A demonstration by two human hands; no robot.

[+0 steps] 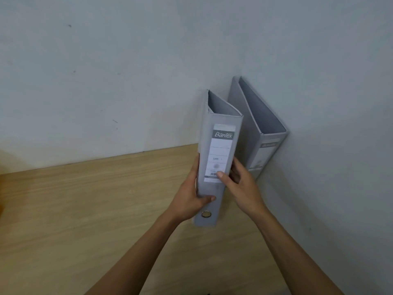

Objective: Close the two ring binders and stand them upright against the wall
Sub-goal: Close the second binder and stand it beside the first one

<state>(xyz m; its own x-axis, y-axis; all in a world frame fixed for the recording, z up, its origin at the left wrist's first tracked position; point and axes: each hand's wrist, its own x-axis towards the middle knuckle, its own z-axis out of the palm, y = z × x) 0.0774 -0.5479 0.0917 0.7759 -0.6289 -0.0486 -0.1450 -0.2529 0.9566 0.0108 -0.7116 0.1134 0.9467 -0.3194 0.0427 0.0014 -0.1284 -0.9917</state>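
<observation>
The desk (85, 205) was bare wood grain on its left side, running back to a pale wall (106, 71).

The left hand (192, 201) was clamped on the near binder (214, 150): fingers ran up its left cover and the thumb pressed across the lower spine, just above the metal finger ring (206, 214). The binder stood upright on the desk, closed, spine toward the camera, its top slightly blurred. Whether its back edge already touched the wall could not be told. It looked empty through the open top, so it was probably light; the board covers looked stiff, and the smooth grey facing may have been a little slippery. Pinching low across the spine, as both hands did, seemed a sound hold, since the covers would resist squeezing there and the base could be steered.

The right hand (240, 182) gripped the same binder from the other side, thumb on the spine label (219, 154) and fingers tucked behind the right cover. The two hands were apart, with the binder between them.

Just beside it to the right, the far binder (259, 128) already stood closed and upright in the corner, touching the wall, free of either hand.
</observation>
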